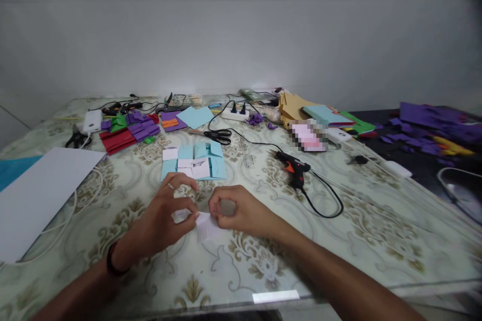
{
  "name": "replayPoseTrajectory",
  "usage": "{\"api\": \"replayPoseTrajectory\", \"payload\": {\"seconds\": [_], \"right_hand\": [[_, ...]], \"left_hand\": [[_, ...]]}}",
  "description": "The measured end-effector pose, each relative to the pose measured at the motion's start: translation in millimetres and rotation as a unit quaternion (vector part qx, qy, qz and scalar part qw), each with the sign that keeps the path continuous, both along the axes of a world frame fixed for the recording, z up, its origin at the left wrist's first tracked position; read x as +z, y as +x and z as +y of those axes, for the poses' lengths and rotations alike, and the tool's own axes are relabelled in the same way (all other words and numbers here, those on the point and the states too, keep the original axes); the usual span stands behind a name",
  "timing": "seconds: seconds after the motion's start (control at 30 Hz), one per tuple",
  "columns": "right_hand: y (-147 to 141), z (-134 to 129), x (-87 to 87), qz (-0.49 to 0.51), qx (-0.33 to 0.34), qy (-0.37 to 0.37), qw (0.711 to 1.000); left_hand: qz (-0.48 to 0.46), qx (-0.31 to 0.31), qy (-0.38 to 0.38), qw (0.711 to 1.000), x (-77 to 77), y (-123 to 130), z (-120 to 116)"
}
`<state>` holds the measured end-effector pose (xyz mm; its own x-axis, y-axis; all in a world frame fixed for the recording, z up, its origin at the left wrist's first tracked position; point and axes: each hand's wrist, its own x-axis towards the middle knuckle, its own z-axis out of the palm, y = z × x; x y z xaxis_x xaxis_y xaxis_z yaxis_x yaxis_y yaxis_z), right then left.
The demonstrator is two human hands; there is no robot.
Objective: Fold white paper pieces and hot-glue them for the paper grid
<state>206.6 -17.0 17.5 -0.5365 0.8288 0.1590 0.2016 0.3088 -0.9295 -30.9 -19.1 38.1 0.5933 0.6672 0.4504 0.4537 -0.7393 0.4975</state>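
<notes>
Between my two hands is a small piece of white paper (205, 228) with a crease in it. My left hand (169, 213) pinches its left upper edge between thumb and index finger, the other fingers curled above. On the paper's right side, the thumb and fingertips of my right hand (237, 208) are pressed together over the edge. Just beyond my hands lie light blue and white folded paper pieces (194, 162), set close together in rows. Part of the white paper is covered by my fingers.
A glue gun (295, 168) with a looped cord lies at right. Black-handled scissors (218, 135) and a power strip (235, 114) are farther back. Purple paper strips (141, 125) and red paper (117, 139) sit back left. A large white sheet (48, 195) covers the left side.
</notes>
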Motion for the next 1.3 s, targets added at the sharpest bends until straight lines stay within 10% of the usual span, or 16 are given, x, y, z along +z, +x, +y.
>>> {"api": "replayPoseTrajectory", "payload": {"seconds": [0.27,0.47,0.67,1.3], "right_hand": [[2.6,4.0,-0.5,0.031,-0.054,0.069,0.996],[-0.5,-2.8,-1.4,0.005,0.016,0.135,0.991],[-3.4,-0.1,-4.3,0.039,-0.049,0.155,0.986],[-4.2,0.3,-5.6,0.092,-0.06,-0.079,0.991]], "left_hand": [[-0.029,0.086,-0.035,0.995,-5.1,-7.1,13.7],[-0.057,0.083,-0.112,0.989,-13.5,-6.9,19.0],[-0.104,0.057,-0.149,0.982,-15.3,-5.4,19.2],[-0.16,-0.003,-0.216,0.963,-11.0,-3.6,10.9]]}}
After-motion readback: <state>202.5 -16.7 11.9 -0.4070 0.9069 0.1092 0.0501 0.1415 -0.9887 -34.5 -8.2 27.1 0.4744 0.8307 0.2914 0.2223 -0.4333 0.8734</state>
